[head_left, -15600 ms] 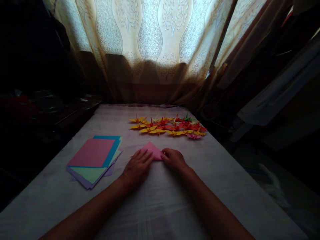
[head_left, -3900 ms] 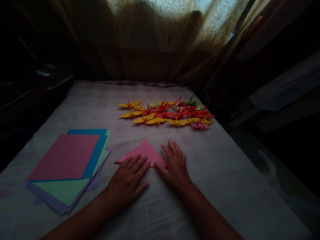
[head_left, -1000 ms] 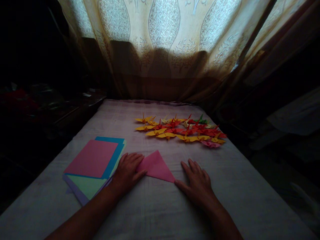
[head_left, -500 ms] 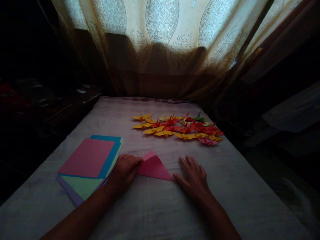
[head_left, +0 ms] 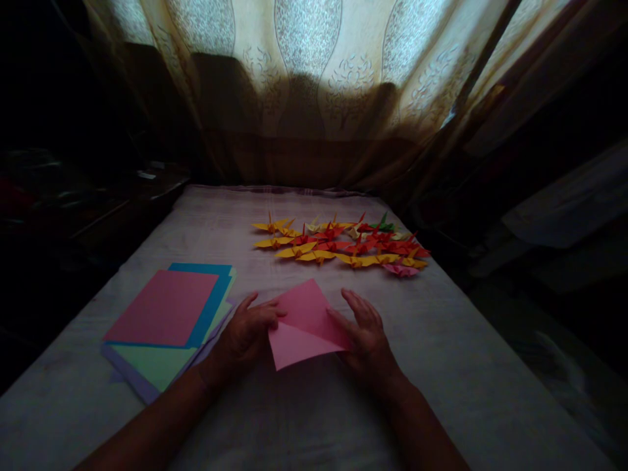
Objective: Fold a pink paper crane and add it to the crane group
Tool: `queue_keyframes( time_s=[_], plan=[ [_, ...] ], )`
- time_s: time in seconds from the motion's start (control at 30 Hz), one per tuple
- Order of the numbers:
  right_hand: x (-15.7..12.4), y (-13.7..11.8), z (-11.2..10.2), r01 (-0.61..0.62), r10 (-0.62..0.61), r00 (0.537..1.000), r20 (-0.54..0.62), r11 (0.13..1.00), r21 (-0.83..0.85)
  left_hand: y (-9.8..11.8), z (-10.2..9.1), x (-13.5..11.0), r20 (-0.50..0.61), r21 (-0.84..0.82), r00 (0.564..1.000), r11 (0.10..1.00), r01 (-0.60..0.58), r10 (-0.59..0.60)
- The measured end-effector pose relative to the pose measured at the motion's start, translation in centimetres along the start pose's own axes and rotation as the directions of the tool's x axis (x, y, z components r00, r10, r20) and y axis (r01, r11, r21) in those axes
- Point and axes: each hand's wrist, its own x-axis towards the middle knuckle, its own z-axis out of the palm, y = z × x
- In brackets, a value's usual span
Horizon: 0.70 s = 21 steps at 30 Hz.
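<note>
A square of pink origami paper (head_left: 309, 324) is between my two hands, opened out with a crease running across it. My left hand (head_left: 249, 329) grips its left side, fingertips over the edge. My right hand (head_left: 364, 333) has the right corner between thumb and fingers, the other fingers stretched forward. The paper's near corner points toward me and appears slightly raised from the cloth. Left of my left hand lies a stack of coloured paper sheets (head_left: 161, 307), with pink on top and blue, pale green and purple below.
Several folded paper cranes (head_left: 338, 245) in yellow, red, green, cream and pink stand in rows toward the back right. A pale checked cloth (head_left: 294, 418) covers the table. Behind it hangs a patterned curtain (head_left: 338, 98). Dark clutter is at the left.
The pink paper was folded into a triangle and is now opened out. My right hand, earlier spread beside its tip, has taken hold of the corner. The view has shifted slightly.
</note>
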Motion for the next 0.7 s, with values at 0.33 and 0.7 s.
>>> queue_keyframes(
  time_s=[0.33,0.7],
  plan=[
    [0.0,-0.3,-0.5,0.104,-0.106,0.994,-0.033,0.992,-0.072,-1.6,-1.4,0.0,0.123,0.157,0.983,0.976,-0.154,0.135],
    [-0.1,0.6,-0.3,0.294,-0.282,0.935,-0.216,0.955,0.025,-1.4,-0.9,0.1,0.105,0.176,0.948,0.933,-0.315,0.300]
  ],
)
